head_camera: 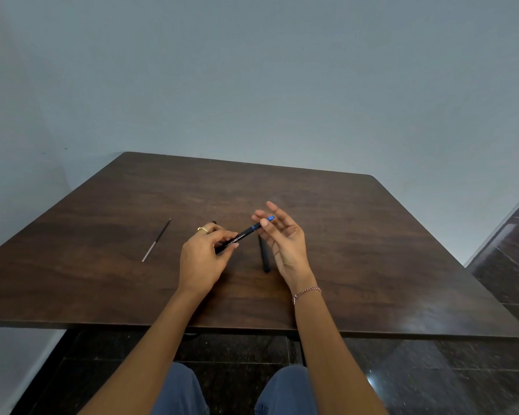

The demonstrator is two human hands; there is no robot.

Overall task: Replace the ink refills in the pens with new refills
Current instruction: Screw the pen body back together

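A black pen point(244, 234) with white lettering and a blue tip is held above the table, pointing up and to the right. My left hand point(203, 259), with a gold ring, grips its rear end. My right hand point(285, 238) is open, fingers spread, and its thumb touches the pen near the blue tip. A second black pen point(264, 256) lies on the table under my right hand, partly hidden by it. A thin ink refill point(156, 240) lies on the table to the left. A small dark piece point(213, 222) shows behind my left hand.
The dark wooden table point(372, 250) stands against a grey wall, its near edge just above my knees. Dark tiled floor lies to the right and below.
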